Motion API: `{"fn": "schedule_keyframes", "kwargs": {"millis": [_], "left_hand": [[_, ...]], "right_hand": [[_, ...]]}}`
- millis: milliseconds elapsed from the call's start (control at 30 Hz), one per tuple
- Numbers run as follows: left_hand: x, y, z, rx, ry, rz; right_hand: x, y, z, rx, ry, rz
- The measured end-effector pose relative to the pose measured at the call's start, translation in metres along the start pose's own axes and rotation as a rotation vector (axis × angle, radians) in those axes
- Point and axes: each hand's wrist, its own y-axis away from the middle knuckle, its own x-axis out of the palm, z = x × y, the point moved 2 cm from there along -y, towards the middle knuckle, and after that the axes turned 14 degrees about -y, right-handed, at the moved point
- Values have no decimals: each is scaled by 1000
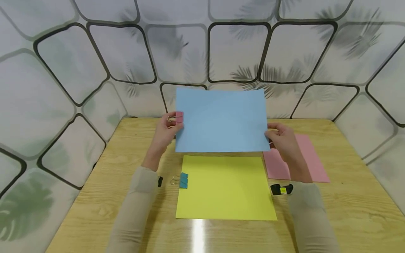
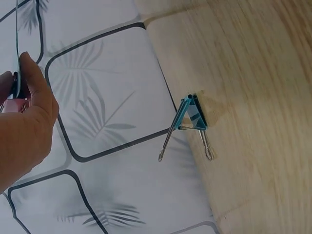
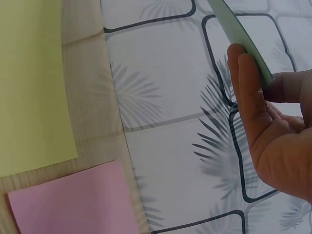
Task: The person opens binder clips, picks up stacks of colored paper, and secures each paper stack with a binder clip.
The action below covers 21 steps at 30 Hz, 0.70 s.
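Observation:
A blue sheet of paper [image 1: 221, 119] is held up above the table, a hand at each side edge. A pink binder clip [image 1: 179, 117] sits on its left edge. My left hand [image 1: 166, 129] pinches that edge at the clip; in the left wrist view the hand [image 2: 31, 117] partly hides the clip. The right edge is pinched between thumb and fingers of my right hand [image 1: 282, 140]; the right wrist view shows the paper [image 3: 243, 39] edge-on. Below lies yellow paper [image 1: 224, 189] with a teal binder clip [image 1: 184, 180] at its left edge.
Pink paper [image 1: 311, 158] lies on the wooden table [image 1: 110, 196] at the right, partly behind my right forearm. In the left wrist view a teal binder clip [image 2: 192, 114] stands on bare wood near the table's edge. A patterned backdrop [image 1: 177, 52] surrounds the table.

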Motion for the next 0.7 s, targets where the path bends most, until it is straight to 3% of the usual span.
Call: {"fn": "schedule_keyframes", "kwargs": {"millis": [433, 700], "left_hand": [[9, -12, 8, -49, -46, 33], [12, -14, 14, -59, -77, 40]], "right_hand": [[-5, -7, -17, 60, 101, -7], [-3, -11, -25, 75, 91, 3]]}}
